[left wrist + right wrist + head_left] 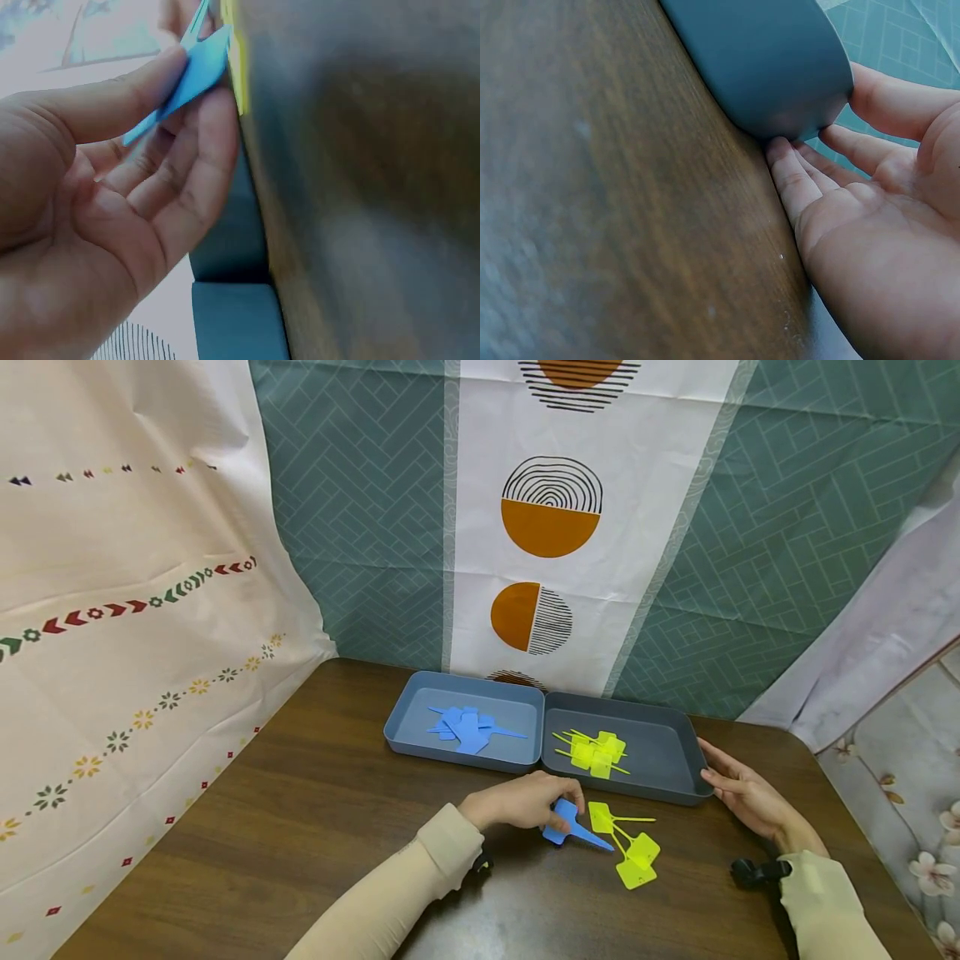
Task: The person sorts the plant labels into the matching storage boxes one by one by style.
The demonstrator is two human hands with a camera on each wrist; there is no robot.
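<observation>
Between its thumb and fingers, my left hand [528, 800] pinches a blue plant label [567, 822] by its wide head, its pointed stem aimed right. The same blue label [202, 71] shows at the thumb tip in the left wrist view. Several yellow plant labels [636, 867] lie on the table just right of that hand. My right hand [750, 797] touches the right end of the dark grey tray [663, 743]. In the right wrist view, the fingertips [780, 150] rest against the outside of the tray's rounded corner, with the thumb at its rim.
A blue-grey tray [405, 735] stands left of the dark one, their ends together. It holds a pile of blue labels [468, 727]; the dark tray holds yellow labels [600, 752]. Behind the brown table [315, 827] hangs a patterned curtain [360, 527].
</observation>
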